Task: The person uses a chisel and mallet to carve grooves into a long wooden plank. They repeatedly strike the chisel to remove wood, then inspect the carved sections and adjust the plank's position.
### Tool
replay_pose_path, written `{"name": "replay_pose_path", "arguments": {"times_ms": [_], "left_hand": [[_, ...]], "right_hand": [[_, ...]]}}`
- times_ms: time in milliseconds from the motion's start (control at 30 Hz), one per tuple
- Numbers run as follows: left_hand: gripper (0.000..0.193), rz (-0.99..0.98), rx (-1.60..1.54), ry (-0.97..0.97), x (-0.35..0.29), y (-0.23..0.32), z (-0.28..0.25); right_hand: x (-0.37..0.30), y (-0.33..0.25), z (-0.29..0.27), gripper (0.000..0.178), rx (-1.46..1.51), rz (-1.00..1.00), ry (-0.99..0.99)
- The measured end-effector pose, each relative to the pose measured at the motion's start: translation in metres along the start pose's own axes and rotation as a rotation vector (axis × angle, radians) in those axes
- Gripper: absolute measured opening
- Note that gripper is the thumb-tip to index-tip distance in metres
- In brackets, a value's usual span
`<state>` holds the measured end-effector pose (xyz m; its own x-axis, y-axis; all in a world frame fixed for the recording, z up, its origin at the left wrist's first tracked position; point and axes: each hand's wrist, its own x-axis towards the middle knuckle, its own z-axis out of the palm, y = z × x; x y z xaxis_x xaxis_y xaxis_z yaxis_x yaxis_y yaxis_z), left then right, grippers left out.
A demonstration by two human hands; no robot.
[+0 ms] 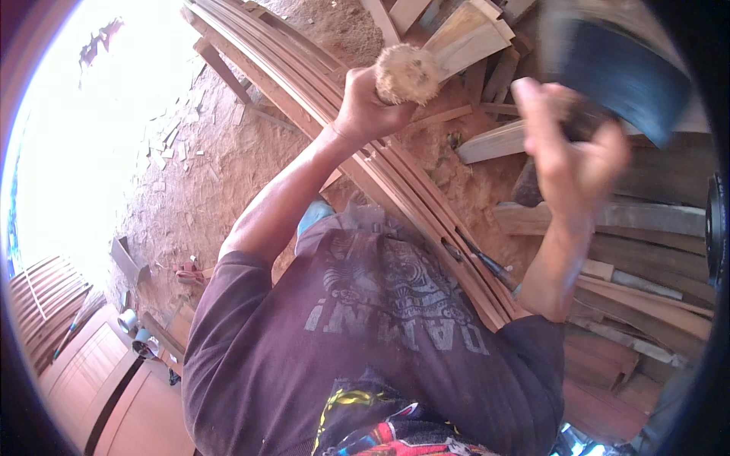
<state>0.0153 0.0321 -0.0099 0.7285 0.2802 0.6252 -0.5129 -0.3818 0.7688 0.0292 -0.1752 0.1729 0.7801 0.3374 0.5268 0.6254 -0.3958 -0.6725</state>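
My left hand is closed round an upright chisel, whose round wooden handle end is frayed and spread. Its blade is hidden below my fist, over the long wooden pieces. My right hand is raised on the right, its fingers wrapped round the handle of a mallet. Motion blurs the mallet's dark, blocky head, which is up and to the right of the chisel. Nearer me, a thin dark tool lies along the wooden pieces, which are grooved and run diagonally past my body.
A wooden support leg holds the pieces up at the far left. Offcuts and stacked boards crowd the right side. Panelled doors and small cans are at the lower left. Wood chips lie on the dirt floor.
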Motion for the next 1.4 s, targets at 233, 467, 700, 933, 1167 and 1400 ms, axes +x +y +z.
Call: {"name": "replay_pose_path", "arguments": {"times_ms": [233, 467, 700, 933, 1167, 1400], "left_hand": [[0.017, -0.080, -0.268, 0.060, -0.005, -0.020, 0.012], [0.020, -0.137, -0.136, -0.024, -0.006, -0.015, 0.006], [0.018, -0.172, -0.186, -0.087, -0.004, -0.007, -0.003], [0.024, -0.270, -0.124, -0.364, -0.001, -0.012, -0.020], [0.041, -0.308, -0.156, -0.753, 0.010, -0.035, -0.042], [0.065, -0.192, -0.319, -0.963, 0.034, -0.056, -0.061]], "right_hand": [[-0.014, 0.018, 0.050, 0.024, -0.590, -0.162, -0.405], [-0.082, 0.048, 0.029, 0.027, 0.136, 0.493, -0.465], [-0.235, 0.142, 0.042, 0.036, -0.062, 0.884, -0.630], [-0.245, 0.118, 0.051, 0.065, -0.625, 0.766, -0.648], [-0.254, 0.077, 0.072, 0.073, -0.796, 0.862, -0.547], [-0.152, 0.034, 0.076, 0.070, -0.328, 0.765, 0.017]]}}
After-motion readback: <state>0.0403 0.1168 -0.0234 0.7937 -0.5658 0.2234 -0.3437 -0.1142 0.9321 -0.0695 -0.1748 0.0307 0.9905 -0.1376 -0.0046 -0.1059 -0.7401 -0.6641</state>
